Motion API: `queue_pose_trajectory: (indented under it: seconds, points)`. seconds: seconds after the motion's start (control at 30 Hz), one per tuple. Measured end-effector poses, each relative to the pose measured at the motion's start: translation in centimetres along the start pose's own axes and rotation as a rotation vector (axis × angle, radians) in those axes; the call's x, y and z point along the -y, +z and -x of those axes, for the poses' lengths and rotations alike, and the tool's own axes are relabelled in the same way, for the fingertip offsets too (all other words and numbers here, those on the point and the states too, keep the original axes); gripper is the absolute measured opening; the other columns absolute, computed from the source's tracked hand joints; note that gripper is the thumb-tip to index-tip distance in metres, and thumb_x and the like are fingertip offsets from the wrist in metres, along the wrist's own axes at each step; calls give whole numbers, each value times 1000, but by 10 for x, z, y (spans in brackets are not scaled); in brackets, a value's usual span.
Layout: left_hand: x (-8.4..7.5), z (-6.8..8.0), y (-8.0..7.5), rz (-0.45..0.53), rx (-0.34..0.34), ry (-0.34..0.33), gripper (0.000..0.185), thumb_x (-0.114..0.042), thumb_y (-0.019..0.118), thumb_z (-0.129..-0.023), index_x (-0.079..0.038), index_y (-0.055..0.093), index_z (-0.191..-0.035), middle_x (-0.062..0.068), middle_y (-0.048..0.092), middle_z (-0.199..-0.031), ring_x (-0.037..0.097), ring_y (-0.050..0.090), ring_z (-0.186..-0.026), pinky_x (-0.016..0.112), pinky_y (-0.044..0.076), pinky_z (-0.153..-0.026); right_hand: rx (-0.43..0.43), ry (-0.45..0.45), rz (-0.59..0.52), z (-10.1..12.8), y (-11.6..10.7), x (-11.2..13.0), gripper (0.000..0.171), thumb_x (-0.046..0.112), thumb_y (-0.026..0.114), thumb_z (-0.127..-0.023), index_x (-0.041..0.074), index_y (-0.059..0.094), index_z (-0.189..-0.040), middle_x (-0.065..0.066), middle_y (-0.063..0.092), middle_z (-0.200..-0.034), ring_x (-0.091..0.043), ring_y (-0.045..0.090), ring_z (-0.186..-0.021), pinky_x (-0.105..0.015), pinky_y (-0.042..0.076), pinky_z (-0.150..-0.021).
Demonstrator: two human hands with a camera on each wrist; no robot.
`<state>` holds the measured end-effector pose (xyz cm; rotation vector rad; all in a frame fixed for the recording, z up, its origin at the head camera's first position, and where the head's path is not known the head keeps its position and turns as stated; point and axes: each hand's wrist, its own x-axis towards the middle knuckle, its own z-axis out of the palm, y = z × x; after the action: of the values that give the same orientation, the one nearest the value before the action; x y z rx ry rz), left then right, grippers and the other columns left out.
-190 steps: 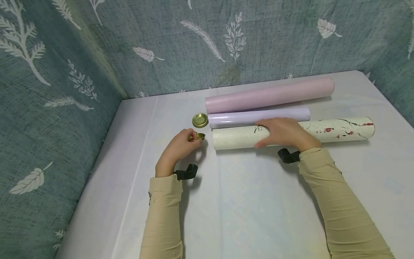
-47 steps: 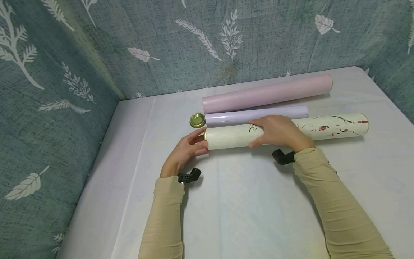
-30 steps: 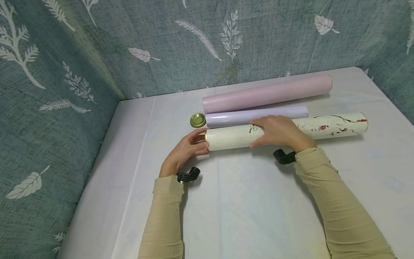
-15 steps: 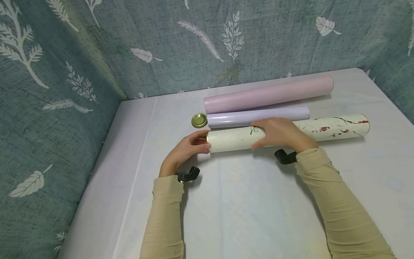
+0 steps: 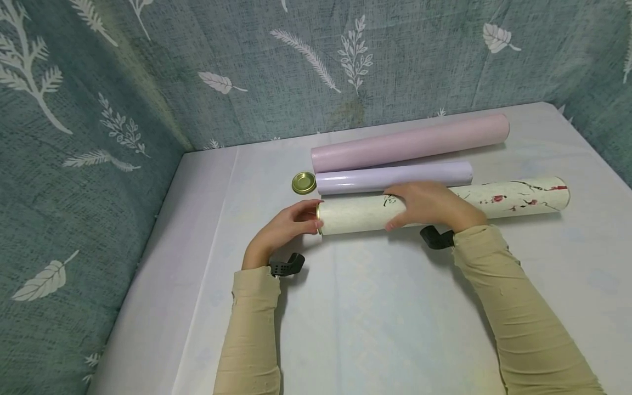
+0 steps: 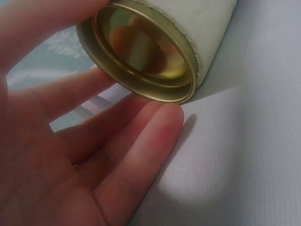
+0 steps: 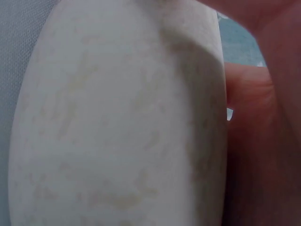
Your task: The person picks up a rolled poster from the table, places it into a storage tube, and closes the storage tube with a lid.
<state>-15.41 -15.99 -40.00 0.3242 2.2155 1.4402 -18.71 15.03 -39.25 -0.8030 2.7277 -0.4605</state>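
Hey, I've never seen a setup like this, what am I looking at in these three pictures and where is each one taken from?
No machine here: a person in beige sleeves works with bare hands, wearing three cameras. The wide picture comes from the head, looking down at a white cloth-covered table. The close-ups come from small cameras strapped to each wrist. On the table lie a pink tube, a lilac tube and a white painted tube, plus a loose gold lid. The right hand grips the white tube's middle. The left hand holds the gold cap at that tube's end; the left wrist view shows it seated there.
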Motion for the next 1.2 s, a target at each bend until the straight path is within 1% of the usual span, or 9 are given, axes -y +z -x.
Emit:
queue_pose_trajectory:
  seconds: [0.1, 0.33, 0.47, 0.57, 0.73, 0.8, 0.9, 1.0, 1.2]
  points:
    - [1, 0, 0, 16, 0, -1, 56, -28, 63, -84, -15, 39, -133, 6, 52, -119, 20, 54, -101, 32, 41, -89, 4, -6, 9, 0, 0, 0, 80, 60, 68, -63, 16, 49, -127, -2, 52, -124, -25, 48, -112, -45, 38, -88]
    - [27, -14, 0, 21, -49, 15, 56, -50, 59, -80, -25, 44, -129, -4, 48, -123, 19, 60, -92, 30, 46, -82, 26, -18, -22, 1, -1, -2, 80, 63, 63, -67, 14, 47, -129, -5, 49, -127, -28, 45, -116, -46, 35, -92]
    - [25, -15, 1, 31, -80, 26, 52, -49, 55, -83, -22, 46, -127, -1, 50, -121, 20, 60, -90, 31, 46, -81, 46, -11, -57, 4, -5, 0, 78, 62, 61, -70, 14, 46, -130, -7, 48, -129, -29, 42, -118, -47, 33, -94]
    - [18, -13, 2, 56, -116, 38, 48, -44, 51, -87, -15, 48, -126, 5, 51, -115, 20, 58, -90, 33, 46, -81, 54, 1, -96, 5, -7, 0, 77, 61, 60, -71, 14, 45, -130, -7, 46, -130, -28, 40, -120, -45, 31, -96]
    - [6, -11, 6, 115, -167, 71, 47, -36, 43, -93, 0, 46, -124, 10, 52, -114, 20, 53, -100, 38, 46, -82, 57, 4, -117, 5, -10, 1, 76, 60, 60, -73, 13, 45, -131, -6, 45, -131, -26, 38, -121, -44, 28, -98]
    - [6, -12, 6, 133, -168, 73, 49, -37, 42, -94, 1, 46, -124, 9, 51, -118, 20, 52, -104, 39, 46, -83, 55, 7, -110, 6, -11, 0, 76, 60, 59, -73, 14, 45, -131, -6, 45, -131, -27, 38, -121, -44, 28, -98]
    - [7, -14, 3, 78, -180, 69, 51, -43, 42, -92, -3, 47, -124, 7, 50, -121, 21, 50, -107, 38, 46, -83, 47, 16, -111, 7, -12, 0, 74, 60, 58, -74, 15, 45, -131, -6, 45, -131, -26, 39, -120, -45, 29, -97]
    - [7, -15, -2, -24, -204, 52, 57, -54, 41, -88, -10, 49, -124, 3, 49, -123, 20, 50, -109, 36, 46, -82, 37, 26, -124, 8, -12, 0, 74, 61, 57, -74, 15, 44, -131, -6, 45, -131, -26, 39, -120, -45, 30, -97]
    - [4, -18, -11, -184, -209, -59, 64, -63, 38, -84, -17, 45, -128, 5, 55, -116, 20, 56, -99, 35, 45, -82, 5, 26, -138, 6, -10, -1, 73, 62, 56, -75, 17, 45, -131, -4, 47, -129, -25, 40, -119, -44, 30, -96]
